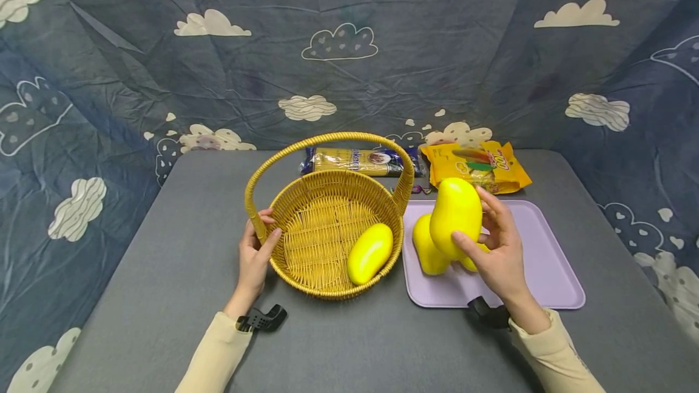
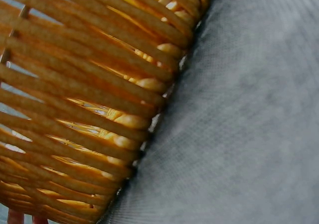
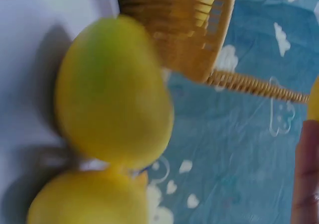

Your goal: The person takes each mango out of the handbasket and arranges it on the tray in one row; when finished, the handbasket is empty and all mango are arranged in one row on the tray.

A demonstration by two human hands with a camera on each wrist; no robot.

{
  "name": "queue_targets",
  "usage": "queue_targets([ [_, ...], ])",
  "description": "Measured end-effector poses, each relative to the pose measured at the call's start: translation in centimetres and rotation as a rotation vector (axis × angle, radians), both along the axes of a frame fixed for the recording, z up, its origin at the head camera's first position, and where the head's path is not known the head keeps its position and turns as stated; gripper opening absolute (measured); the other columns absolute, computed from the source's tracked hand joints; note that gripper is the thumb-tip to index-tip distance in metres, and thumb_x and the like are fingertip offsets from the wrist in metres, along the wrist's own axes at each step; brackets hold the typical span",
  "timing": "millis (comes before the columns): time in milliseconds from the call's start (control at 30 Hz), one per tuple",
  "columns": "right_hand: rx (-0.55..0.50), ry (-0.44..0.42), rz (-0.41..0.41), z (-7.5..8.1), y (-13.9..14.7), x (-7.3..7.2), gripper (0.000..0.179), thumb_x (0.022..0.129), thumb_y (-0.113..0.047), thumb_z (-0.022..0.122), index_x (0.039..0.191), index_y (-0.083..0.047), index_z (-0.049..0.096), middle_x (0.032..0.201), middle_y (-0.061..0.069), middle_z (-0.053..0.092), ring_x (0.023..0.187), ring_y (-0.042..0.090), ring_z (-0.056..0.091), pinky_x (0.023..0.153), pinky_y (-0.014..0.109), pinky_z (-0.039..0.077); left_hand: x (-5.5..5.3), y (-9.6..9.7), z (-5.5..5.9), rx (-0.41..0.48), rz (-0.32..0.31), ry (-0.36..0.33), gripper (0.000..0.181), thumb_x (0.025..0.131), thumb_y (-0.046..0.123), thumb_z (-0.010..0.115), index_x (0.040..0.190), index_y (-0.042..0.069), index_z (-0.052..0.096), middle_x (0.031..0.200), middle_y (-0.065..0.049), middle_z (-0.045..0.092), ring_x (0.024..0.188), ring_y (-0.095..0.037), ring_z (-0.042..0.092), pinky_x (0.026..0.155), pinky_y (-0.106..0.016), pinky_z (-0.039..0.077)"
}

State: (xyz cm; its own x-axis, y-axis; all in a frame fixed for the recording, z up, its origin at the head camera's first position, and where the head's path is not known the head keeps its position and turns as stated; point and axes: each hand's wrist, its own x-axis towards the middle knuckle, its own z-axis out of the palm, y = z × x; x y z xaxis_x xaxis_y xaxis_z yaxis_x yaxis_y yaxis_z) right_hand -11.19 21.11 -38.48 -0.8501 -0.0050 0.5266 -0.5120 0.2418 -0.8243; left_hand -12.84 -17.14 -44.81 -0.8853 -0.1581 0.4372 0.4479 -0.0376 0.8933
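Observation:
A round wicker basket (image 1: 314,247) with a tall arched handle stands on the table, and one yellow mango (image 1: 370,253) lies inside it at the right. At the basket's left side, my left hand (image 1: 252,265) grips the rim by the foot of the handle. Woven strands of the basket wall fill much of the left wrist view. My right hand (image 1: 505,259) holds a second mango (image 1: 457,214) between thumb and fingers, above the lilac tray (image 1: 546,259). Under it, more mangoes (image 3: 114,94) rest on the tray, partly hidden by the held one in the head view.
Behind the basket lies a long pack of noodles (image 1: 355,161). A yellow snack bag (image 1: 475,165) sits behind the tray, with small wrapped pieces (image 1: 417,189) near it. The grey table (image 1: 191,211) ends at a cloud-print cloth (image 1: 327,83) at the back.

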Motion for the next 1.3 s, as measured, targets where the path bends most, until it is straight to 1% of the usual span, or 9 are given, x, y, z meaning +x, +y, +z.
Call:
queue_targets([
  [100, 0.032, -0.01, -0.087, -0.4, 1.3, 0.1, 0.076, 0.075, 0.016, 0.066, 0.143, -0.004, 0.037, 0.123, 0.0, 0.048, 0.099, 0.015, 0.053, 0.075, 0.016, 0.048, -0.1, -0.1, -0.3, 0.002, -0.001, 0.002, 0.023, 0.088, -0.014, 0.053, 0.107, -0.021, 0.044, 0.129, -0.032, 0.041, 0.125, -0.032, 0.039, 0.1, -0.03, 0.032],
  [367, 0.083, -0.115, -0.287, -1.3, 4.7, -0.3, 0.075, 0.08, 0.009, 0.068, 0.145, -0.016, 0.039, 0.123, -0.009, 0.046, 0.097, 0.014, 0.051, 0.071, 0.013, 0.046, -1.1, -0.7, -2.3, 0.021, -0.007, 0.014, 0.022, 0.088, -0.012, 0.055, 0.109, -0.016, 0.047, 0.131, -0.026, 0.044, 0.126, -0.03, 0.038, 0.099, -0.028, 0.032],
  [533, 0.108, -0.184, -0.38, -1.6, 6.1, -0.4, 0.07, 0.083, 0.001, 0.068, 0.144, -0.018, 0.04, 0.118, -0.013, 0.046, 0.094, 0.011, 0.05, 0.068, 0.011, 0.044, -1.0, -0.6, -2.2, 0.018, -0.008, 0.03, 0.021, 0.089, -0.008, 0.056, 0.108, -0.015, 0.048, 0.131, -0.024, 0.045, 0.126, -0.03, 0.039, 0.099, -0.028, 0.032],
  [667, 0.135, -0.262, -0.439, -2.6, 7.6, -0.9, 0.067, 0.087, -0.009, 0.068, 0.145, -0.024, 0.039, 0.121, -0.006, 0.048, 0.091, 0.009, 0.048, 0.071, 0.013, 0.04, -1.0, -0.6, -2.1, 0.019, -0.009, 0.031, 0.021, 0.089, -0.008, 0.056, 0.108, -0.015, 0.048, 0.13, -0.025, 0.045, 0.126, -0.031, 0.038, 0.099, -0.028, 0.032],
  [767, 0.181, -0.317, -0.458, -5.5, 10.2, -2.1, 0.067, 0.088, -0.022, 0.068, 0.145, -0.035, 0.037, 0.126, 0.005, 0.048, 0.091, 0.012, 0.046, 0.071, 0.022, 0.037, -1.2, -0.7, -2.5, 0.022, -0.009, 0.038, 0.021, 0.09, -0.007, 0.056, 0.108, -0.015, 0.048, 0.13, -0.024, 0.046, 0.126, -0.03, 0.039, 0.099, -0.028, 0.032],
  [867, 0.24, -0.367, -0.478, -8.3, 12.7, -3.1, 0.067, 0.087, -0.035, 0.068, 0.145, -0.043, 0.033, 0.128, 0.007, 0.047, 0.094, 0.017, 0.044, 0.073, 0.029, 0.034, -1.2, -0.7, -2.5, 0.02, -0.008, 0.036, 0.021, 0.09, -0.006, 0.056, 0.108, -0.014, 0.048, 0.13, -0.023, 0.046, 0.126, -0.029, 0.039, 0.099, -0.028, 0.031],
  [967, 0.278, -0.423, -0.485, -9.9, 14.3, -3.7, 0.069, 0.086, -0.044, 0.067, 0.145, -0.046, 0.029, 0.128, 0.008, 0.046, 0.097, 0.023, 0.042, 0.073, 0.034, 0.034, -1.1, -0.7, -2.5, 0.019, -0.01, 0.03, 0.021, 0.09, -0.007, 0.056, 0.108, -0.014, 0.048, 0.131, -0.023, 0.046, 0.126, -0.029, 0.039, 0.099, -0.028, 0.031],
  [1133, 0.33, -0.51, -0.463, -10.8, 15.2, -4.0, 0.072, 0.084, -0.052, 0.065, 0.144, -0.049, 0.026, 0.131, 0.01, 0.044, 0.103, 0.027, 0.04, 0.072, 0.04, 0.036, -1.0, -0.6, -2.2, 0.016, -0.009, 0.008, 0.021, 0.089, -0.01, 0.055, 0.109, -0.015, 0.048, 0.132, -0.024, 0.045, 0.126, -0.026, 0.039, 0.099, -0.029, 0.032],
  [1300, 0.383, -0.581, -0.427, -10.0, 14.7, -3.7, 0.077, 0.084, -0.057, 0.062, 0.148, -0.044, 0.022, 0.132, 0.017, 0.042, 0.105, 0.03, 0.038, 0.069, 0.038, 0.039, -0.9, -0.7, -2.2, 0.006, -0.007, -0.001, 0.021, 0.088, -0.014, 0.053, 0.108, -0.018, 0.046, 0.131, -0.029, 0.043, 0.126, -0.028, 0.039, 0.1, -0.03, 0.032],
])
